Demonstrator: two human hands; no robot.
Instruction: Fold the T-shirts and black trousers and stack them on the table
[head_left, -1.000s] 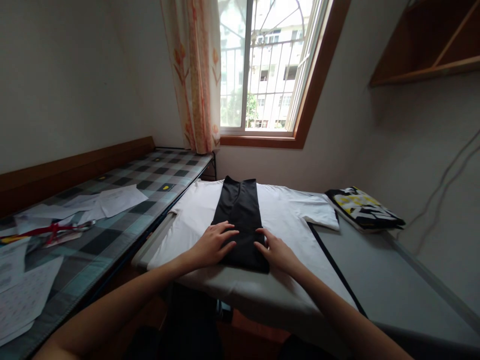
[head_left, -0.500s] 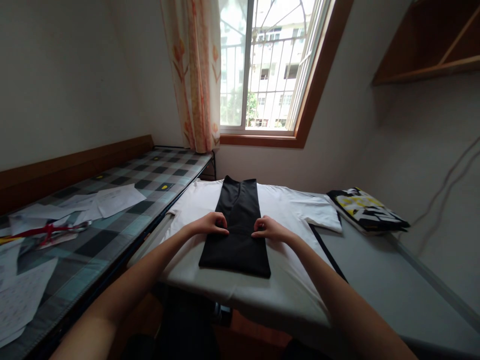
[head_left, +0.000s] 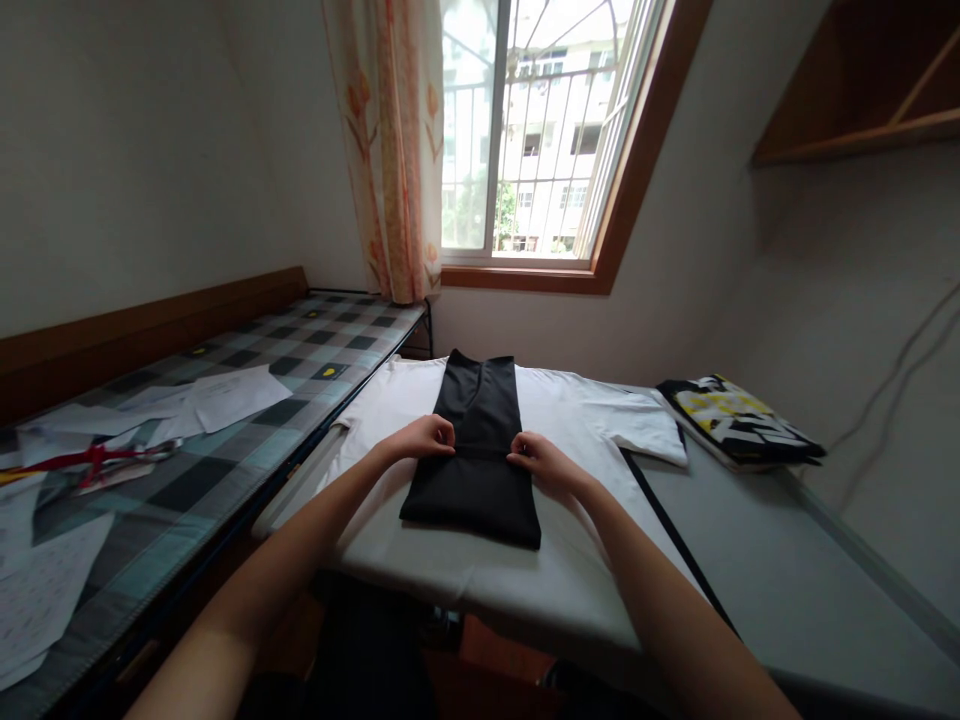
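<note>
A black folded garment (head_left: pixel 472 490), perhaps trousers, lies lengthwise over a spread white T-shirt (head_left: pixel 562 400). Its far end reaches the shirt's upper edge, and a crease runs across it between my hands. My left hand (head_left: pixel 429 437) pinches the garment's left edge between thumb and fingers. On the opposite edge, my right hand (head_left: pixel 536 458) has the same kind of pinch. The shirt's right sleeve (head_left: pixel 645 425) is stretched out flat, while its lower part hangs over the near edge of the table.
A folded black, white and yellow cloth (head_left: pixel 739 420) rests on the grey table (head_left: pixel 810 560) at right. To the left, a checked mattress (head_left: pixel 277 340) bears loose papers (head_left: pixel 232 398) and a red strap (head_left: pixel 94 460). A curtain (head_left: pixel 397 150) hangs beside the window.
Both hands have moved slightly away from me, closing their pinch on the black garment's edges. The garment's near end has lifted or shifted a little.
</note>
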